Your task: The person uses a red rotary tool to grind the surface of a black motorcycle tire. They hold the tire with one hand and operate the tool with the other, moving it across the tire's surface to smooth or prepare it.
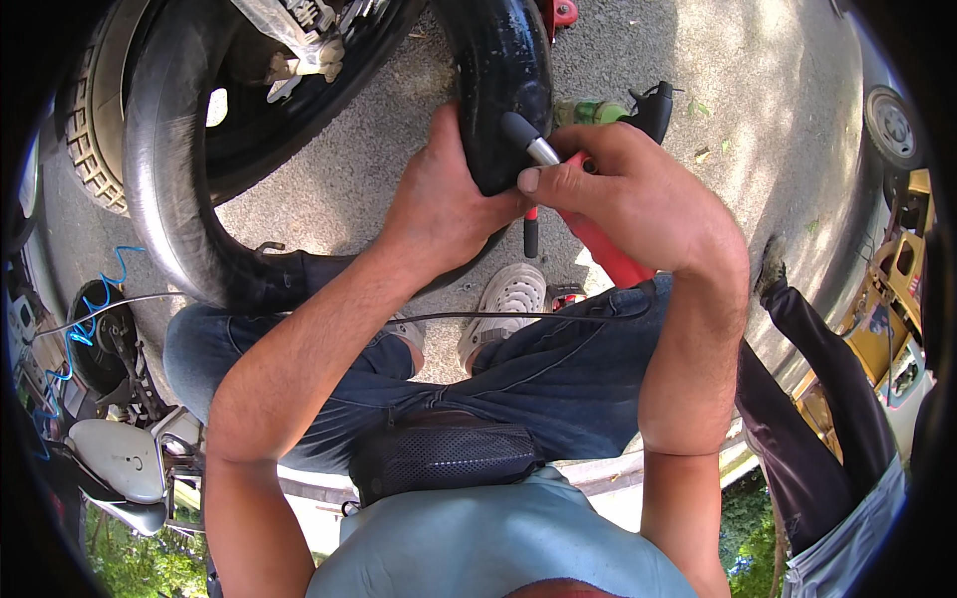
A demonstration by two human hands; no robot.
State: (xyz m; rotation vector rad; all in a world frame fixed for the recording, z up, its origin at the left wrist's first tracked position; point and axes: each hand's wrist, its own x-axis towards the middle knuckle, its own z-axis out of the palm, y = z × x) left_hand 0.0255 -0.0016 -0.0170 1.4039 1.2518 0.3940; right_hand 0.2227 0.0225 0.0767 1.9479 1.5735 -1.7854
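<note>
My left hand [449, 199] grips the black inner tube [498, 60], which loops across the upper left. My right hand [618, 189] is closed on a red tool [608, 249] with a silver shank and a rounded dark grey tip [518, 130], held against the tube's right stretch. A red-and-black handle [530, 229] shows just below my fingers; what it belongs to is hidden. Behind the tube, a tyre [95, 120] sits by metal motorbike parts [299, 50]. A green bottle [578, 110] and a black object [653, 105] are just beyond my right hand.
A blue coiled hose [90, 319] runs at the left, near a white seat [115, 463]. A thin black cable [469, 315] crosses above my legs. Another person's dark-trousered legs [817, 419] are at the right, near yellow machinery [887, 289] and a small wheel [892, 125].
</note>
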